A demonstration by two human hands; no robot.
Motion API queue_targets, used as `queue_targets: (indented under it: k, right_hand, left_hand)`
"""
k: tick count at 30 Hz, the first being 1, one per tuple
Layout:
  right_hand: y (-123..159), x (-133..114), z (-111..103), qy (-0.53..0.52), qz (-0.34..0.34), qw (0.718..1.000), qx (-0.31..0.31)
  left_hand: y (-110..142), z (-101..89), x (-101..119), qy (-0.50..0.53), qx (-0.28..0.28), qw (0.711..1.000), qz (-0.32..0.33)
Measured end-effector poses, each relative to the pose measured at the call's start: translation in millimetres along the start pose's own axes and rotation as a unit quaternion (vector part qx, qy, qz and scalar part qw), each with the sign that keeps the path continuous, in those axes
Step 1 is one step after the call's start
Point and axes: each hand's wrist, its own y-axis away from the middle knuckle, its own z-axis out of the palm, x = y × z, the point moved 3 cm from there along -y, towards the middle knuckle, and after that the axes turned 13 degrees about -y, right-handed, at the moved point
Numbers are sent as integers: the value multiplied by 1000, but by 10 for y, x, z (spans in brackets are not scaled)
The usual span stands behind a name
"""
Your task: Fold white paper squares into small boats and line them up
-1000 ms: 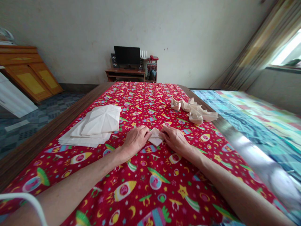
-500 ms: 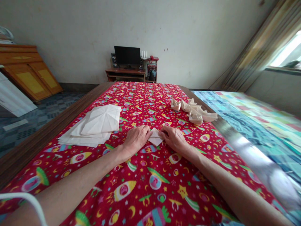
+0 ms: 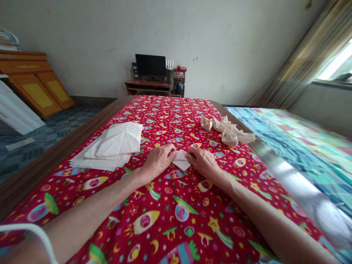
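A small folded piece of white paper (image 3: 182, 160) lies on the red patterned cloth (image 3: 176, 198), its lower corner pointing toward me. My left hand (image 3: 161, 158) is at its left edge, fingers curled and pressed close together on the paper. On the other side my right hand (image 3: 202, 160) pinches the right edge, thumb toward the middle. Left of my hands rests a stack of creased paper sheets (image 3: 119, 141). Beyond my right hand sit several folded paper shapes (image 3: 229, 134) with pointed tips.
The cloth covers a long table with a brown wooden edge (image 3: 35, 176). To the right is a bed with a checked cover (image 3: 299, 146). A white cable (image 3: 30, 226) curves at lower left. Ahead, a monitor (image 3: 150, 65) stands on a small desk by the wall.
My left hand's fingers have shifted slightly on the paper's left edge. The paper stays in about the same place, and the right hand has hardly moved. The whole view shifts a little.
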Motion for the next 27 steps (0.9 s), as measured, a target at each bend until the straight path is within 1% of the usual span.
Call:
queue_targets:
  k: [2,3,4,6,9,12,18,21,23,25,26,27]
  right_hand:
    - [-3,2,-1,-4,-1,1000,-1]
    - [-3,4,-1,-6,-3,1000,-3]
    - [-4,5,-1,-9,-5,1000,-6]
    - [-2,6,-1,-13,-8,1000,-7]
    - [1,9,0,-12,-7,1000,-4]
    - [3,5,0,-13,-5,1000,-2]
    - [11,-16,-18,-19,1,1000,-5]
    - [11,-15,-18,-17,4,1000,-5]
    - [10,-9,-12,-20,3,1000,-4]
    - [8,-2,-7,-26,1,1000,-3]
    - [8,0,-6,-28,-1,1000,-3]
    - [9,0,-5,-30,-4,1000,-4]
  left_hand:
    - [-1,-41,-112,76,24,997,-6]
    - [9,-63,-166,97,33,995,-11]
    - [27,-86,-209,105,45,993,-14]
    - [77,-101,-250,112,44,993,-11]
    - [150,-63,-215,123,31,992,3]
    - [169,-16,-154,119,39,992,20]
    - [104,29,-152,119,25,993,-6]
    - [99,58,-141,106,41,994,-10]
    - [108,37,-120,88,75,993,-16]
    - [134,-35,-61,57,108,992,5]
    - [155,-81,-11,34,114,992,37]
    - [183,-115,52,6,97,992,83]
